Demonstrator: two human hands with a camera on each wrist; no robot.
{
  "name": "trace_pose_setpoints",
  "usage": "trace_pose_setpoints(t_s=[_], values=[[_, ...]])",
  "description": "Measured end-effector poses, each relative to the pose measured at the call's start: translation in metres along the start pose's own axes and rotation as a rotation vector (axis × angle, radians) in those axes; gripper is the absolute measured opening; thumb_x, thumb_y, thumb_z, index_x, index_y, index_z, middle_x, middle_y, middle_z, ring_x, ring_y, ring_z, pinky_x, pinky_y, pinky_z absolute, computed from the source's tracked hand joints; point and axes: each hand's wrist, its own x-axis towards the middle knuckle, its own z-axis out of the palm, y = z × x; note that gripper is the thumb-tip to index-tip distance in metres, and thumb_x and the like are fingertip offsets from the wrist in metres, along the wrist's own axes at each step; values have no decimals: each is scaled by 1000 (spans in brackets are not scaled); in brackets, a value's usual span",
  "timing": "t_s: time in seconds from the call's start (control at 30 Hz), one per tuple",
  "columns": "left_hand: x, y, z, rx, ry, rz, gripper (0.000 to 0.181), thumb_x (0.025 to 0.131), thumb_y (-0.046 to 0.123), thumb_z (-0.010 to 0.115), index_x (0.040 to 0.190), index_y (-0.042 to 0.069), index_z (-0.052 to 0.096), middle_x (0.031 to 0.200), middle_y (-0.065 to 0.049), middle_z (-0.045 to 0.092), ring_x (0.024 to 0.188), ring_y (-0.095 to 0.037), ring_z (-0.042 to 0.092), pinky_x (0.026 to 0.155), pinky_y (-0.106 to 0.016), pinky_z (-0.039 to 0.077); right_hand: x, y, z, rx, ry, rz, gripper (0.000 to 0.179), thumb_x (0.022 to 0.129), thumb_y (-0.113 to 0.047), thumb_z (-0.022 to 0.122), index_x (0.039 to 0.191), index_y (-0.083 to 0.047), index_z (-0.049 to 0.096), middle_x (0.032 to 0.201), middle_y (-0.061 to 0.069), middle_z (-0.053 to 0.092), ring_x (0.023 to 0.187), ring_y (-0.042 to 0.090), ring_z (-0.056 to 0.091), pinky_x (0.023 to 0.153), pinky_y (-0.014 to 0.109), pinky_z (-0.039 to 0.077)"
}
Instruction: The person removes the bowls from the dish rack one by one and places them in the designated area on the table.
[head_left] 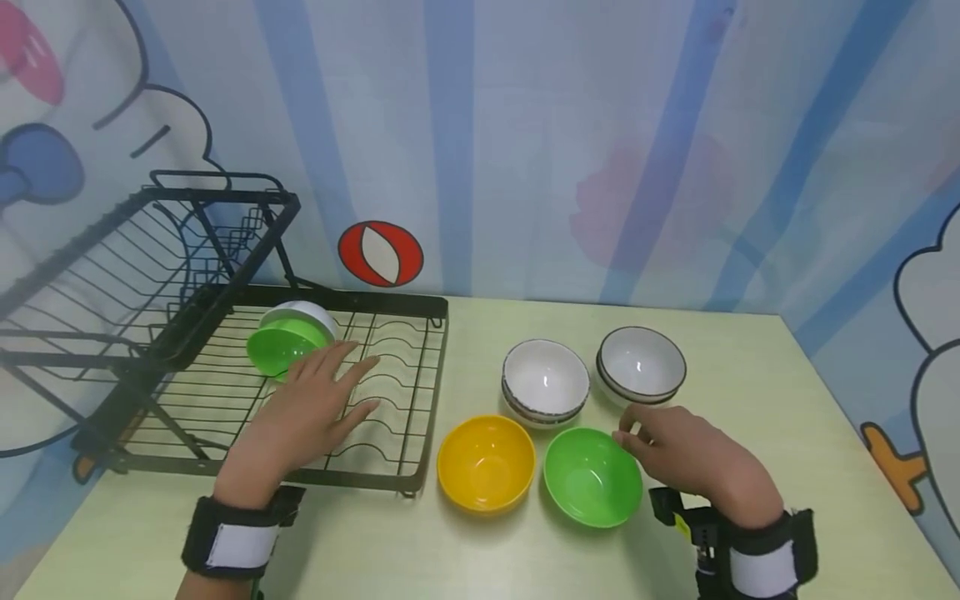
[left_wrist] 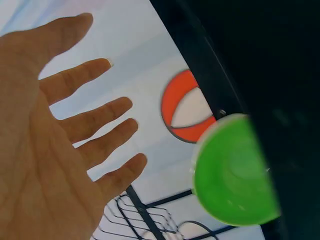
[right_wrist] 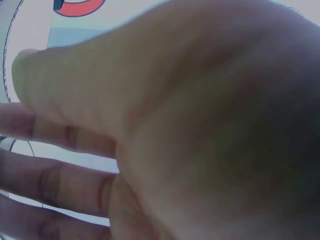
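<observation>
My left hand point(head_left: 311, 408) is over the dish rack point(head_left: 431, 400), fingers spread and holding nothing. Just beyond its fingertips, a green bowl point(head_left: 281, 342) stands tilted on the rack's wires, with a white bowl point(head_left: 318, 312) behind it. The left wrist view also has the spread hand point(left_wrist: 65, 125) apart from that green bowl point(left_wrist: 230, 175). At the right rim of another green bowl point(head_left: 592, 479) on the table is my right hand point(head_left: 682, 450), its fingers loosely bent. The right wrist view shows no bowl in the hand point(right_wrist: 125, 125); whether the thumb touches the rim is unclear.
A yellow bowl point(head_left: 486, 462) sits between the rack and the table's green bowl. Behind them are two stacks of white bowls, a left stack point(head_left: 546, 379) and a right stack point(head_left: 642, 362). The rack's raised upper tier point(head_left: 262, 237) rises at left. A patterned cloth point(head_left: 525, 150) hangs behind the table.
</observation>
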Motion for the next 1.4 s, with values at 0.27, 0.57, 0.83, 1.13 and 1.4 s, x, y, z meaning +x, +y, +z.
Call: trace_pose_setpoints(t_s=[0.27,0.57,0.83,1.13,1.4], values=[[-5,-26,10,4,2,-43,58,97,33,61,144,2,47,155,-28,35,146,-46,28,121,-59,24,-1,-7,6,28,-11,-1,20,99,-24,58,112,-10,63,99,5,71,88,18,66,70,37,53],[-9,-39,19,35,28,-160,61,96,31,62,145,0,44,151,-32,36,144,-51,27,118,-68,22,-1,-9,3,-3,-11,-14,20,99,-25,58,112,-10,63,96,5,71,82,14,63,67,34,52],[-5,-43,23,81,40,-222,62,95,30,64,144,-3,43,153,-29,35,143,-53,26,116,-72,20,-2,-11,2,-3,-13,4,22,99,-27,59,112,-10,63,98,6,70,80,14,62,65,34,51],[-4,-46,20,71,22,-223,58,96,21,60,145,-2,40,150,-26,37,142,-52,25,117,-70,19,-3,-10,1,4,-16,22,22,98,-26,60,113,-10,63,100,7,71,83,16,64,67,36,53],[-7,-49,15,103,38,-230,53,94,6,58,144,-2,42,148,-28,39,135,-57,32,115,-70,25,-5,-9,-1,5,-7,18,24,99,-26,59,116,-10,62,102,8,71,87,19,66,70,38,54]])
